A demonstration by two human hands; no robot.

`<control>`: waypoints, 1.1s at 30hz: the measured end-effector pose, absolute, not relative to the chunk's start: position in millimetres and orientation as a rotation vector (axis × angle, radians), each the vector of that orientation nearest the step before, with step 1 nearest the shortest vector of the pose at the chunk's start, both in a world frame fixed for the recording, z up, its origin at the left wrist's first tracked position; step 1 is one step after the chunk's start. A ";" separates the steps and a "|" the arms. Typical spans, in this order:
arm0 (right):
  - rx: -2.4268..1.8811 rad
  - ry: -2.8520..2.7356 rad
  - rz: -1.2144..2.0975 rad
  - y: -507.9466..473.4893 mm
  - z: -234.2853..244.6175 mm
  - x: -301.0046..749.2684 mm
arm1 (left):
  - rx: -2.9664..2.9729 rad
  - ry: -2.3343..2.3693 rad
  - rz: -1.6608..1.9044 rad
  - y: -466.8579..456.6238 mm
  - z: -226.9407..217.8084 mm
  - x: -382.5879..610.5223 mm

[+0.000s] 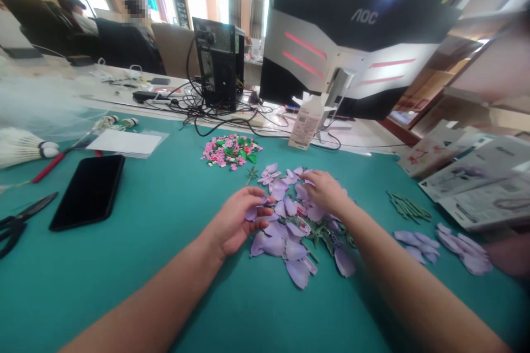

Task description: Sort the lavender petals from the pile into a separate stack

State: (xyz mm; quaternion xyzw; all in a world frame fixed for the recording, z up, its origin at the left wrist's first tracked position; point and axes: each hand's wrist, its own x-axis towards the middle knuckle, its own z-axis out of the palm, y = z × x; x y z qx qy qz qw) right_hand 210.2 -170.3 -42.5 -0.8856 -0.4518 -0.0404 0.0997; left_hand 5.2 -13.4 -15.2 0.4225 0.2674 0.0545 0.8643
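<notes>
On the teal cutting mat [124, 281], a loose heap of pale lilac petals [275, 245] lies just right of centre, flat and rounded, overlapping around a dark green leafy stem [318, 234]. The person's left hand [234, 219] curls closed on one small petal [252, 213], pinching it between thumb and fingers. The right hand [325, 193] sits open, its fingertips [304, 176] resting on the heap's far edge. Farther off lies a mound of pink and green pieces [229, 151]; to the right, more petals [416, 245] lie near green stems [408, 207].
</notes>
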 end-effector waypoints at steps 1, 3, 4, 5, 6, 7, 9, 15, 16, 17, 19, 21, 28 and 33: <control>-2.662 -1.362 -0.129 -164.4 -44.6 213.6 | 0.895 0.557 0.117 -12.9 -15.4 5.5; -2.732 -1.390 -0.140 -155.2 -49.2 220.8 | 0.906 0.560 0.124 -12.2 -15.5 5.8; -2.758 -1.393 -0.134 -151.8 -51.3 224.6 | 0.910 0.562 0.127 -11.9 -15.5 5.9; -2.781 -1.386 -0.122 -148.9 -53.1 228.7 | 0.912 0.562 0.127 -11.7 -15.6 5.8; -2.802 -1.371 -0.107 -146.3 -54.3 232.7 | 0.915 0.558 0.126 -11.6 -15.7 5.6; -2.823 -1.354 -0.086 -143.8 -55.0 236.6 | 0.918 0.553 0.122 -11.5 -15.8 5.4; -2.861 -1.328 -0.040 -138.7 -54.7 243.6 | 0.926 0.542 0.113 -11.3 -16.3 5.0; -2.911 -1.332 0.004 -130.8 -47.0 251.2 | 0.936 0.538 0.115 -10.2 -17.9 4.7; -2.914 -1.323 -0.009 -132.0 -45.9 250.8 | 0.938 0.538 0.114 -10.1 -18.0 4.6; -2.916 -1.312 -0.026 -134.0 -44.9 250.2 | 0.939 0.537 0.112 -10.1 -18.0 4.6; -2.910 -1.286 -0.069 -139.9 -42.7 248.9 | 0.941 0.535 0.109 -10.2 -17.9 4.3; -2.898 -1.251 -0.128 -147.6 -39.5 246.9 | 0.943 0.535 0.109 -10.3 -18.0 3.9; -2.416 -1.323 0.133 -169.0 -24.7 227.1 | 0.912 0.543 0.104 -12.4 -18.5 4.8; -2.665 -1.364 0.011 -155.0 -32.4 237.4 | 0.896 0.519 0.066 -15.5 -21.5 5.5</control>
